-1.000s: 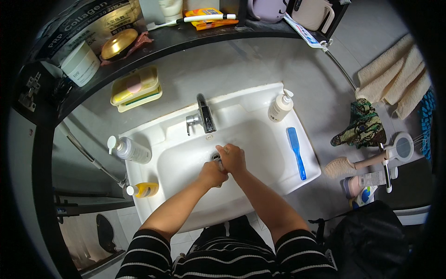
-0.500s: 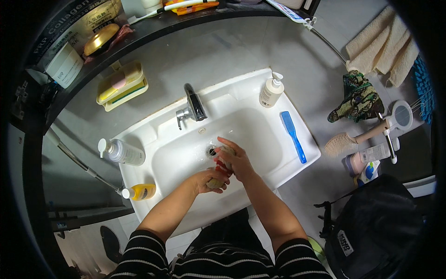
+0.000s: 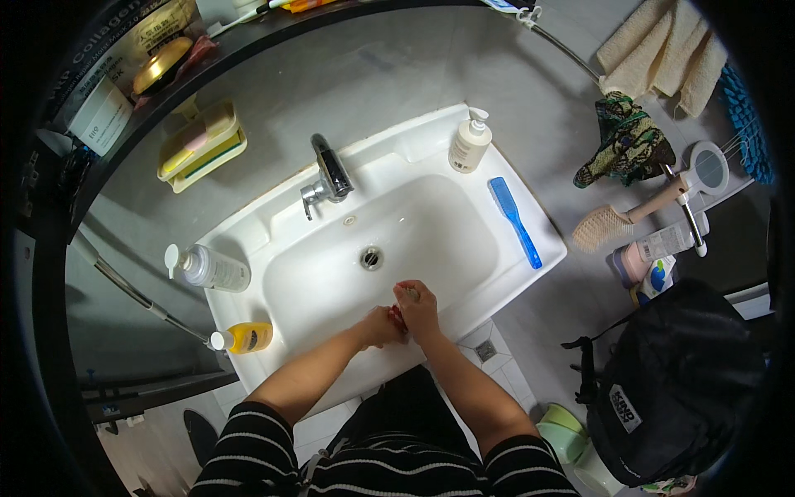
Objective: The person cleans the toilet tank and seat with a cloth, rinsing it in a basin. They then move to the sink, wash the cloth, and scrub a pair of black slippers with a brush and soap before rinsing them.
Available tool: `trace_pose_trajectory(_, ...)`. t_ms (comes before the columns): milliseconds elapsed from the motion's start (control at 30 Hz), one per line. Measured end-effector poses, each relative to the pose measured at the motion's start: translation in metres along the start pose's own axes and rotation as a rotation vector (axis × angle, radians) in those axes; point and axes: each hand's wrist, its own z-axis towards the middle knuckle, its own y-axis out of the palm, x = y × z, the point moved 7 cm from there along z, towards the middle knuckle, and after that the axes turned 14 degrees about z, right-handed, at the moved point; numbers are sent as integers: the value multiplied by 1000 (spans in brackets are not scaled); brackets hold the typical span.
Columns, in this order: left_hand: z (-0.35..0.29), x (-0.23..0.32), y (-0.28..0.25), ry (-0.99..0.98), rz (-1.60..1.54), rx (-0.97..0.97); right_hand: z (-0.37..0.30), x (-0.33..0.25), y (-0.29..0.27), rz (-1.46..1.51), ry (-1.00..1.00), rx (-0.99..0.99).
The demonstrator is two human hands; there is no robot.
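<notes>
Over the near rim of the white sink (image 3: 286, 290), both hands are closed round a small red-and-tan soft-looking bundle (image 3: 397, 318); its kind cannot be made out. My left hand (image 3: 379, 329) grips its lower left part. Upright beside it, my right hand (image 3: 421, 310) is wrapped round the other end. Fingers hide most of the bundle, with red showing between the hands. The drain (image 3: 371, 258) lies beyond them, and farther off stands the chrome faucet (image 3: 330, 176).
A blue brush (image 3: 515, 222) and a beige pump bottle (image 3: 469, 147) are on the right ledge. At left stand a clear pump bottle (image 3: 217, 269) and a yellow bottle (image 3: 252, 337). A soap holder (image 3: 203, 149) hangs on the wall; a black backpack (image 3: 679, 381) is at right.
Both hands have drawn back from the drain toward the sink's near rim with the bundle. My right hand's fingers, partly stretched before, are now curled round it. The view has shifted slightly.
</notes>
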Motion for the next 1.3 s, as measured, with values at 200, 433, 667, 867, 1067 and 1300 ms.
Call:
trace_pose_trajectory(200, 4, 13, -13, 20, -120, 144, 14, -33, -5, -115, -224, 64)
trace_pose_trajectory(433, -16, 5, -22, 323, -1115, -296, 21, -61, 7, 363, 27, -58)
trace_pose_trajectory(667, -9, -11, 4, 335, -1194, -358, 25, -43, 22, 288, 146, -240)
trace_pose_trajectory(867, -15, 5, 1, 128, -827, -79, 26, -45, 16, 175, 107, -294)
trace_pose_trajectory(1067, -21, 35, -23, 32, -466, 325, 50, -45, 12, -117, -131, -226)
trace_pose_trajectory(1300, 5, 18, -42, -109, -126, 713, 73, -47, 26, -269, -164, -164)
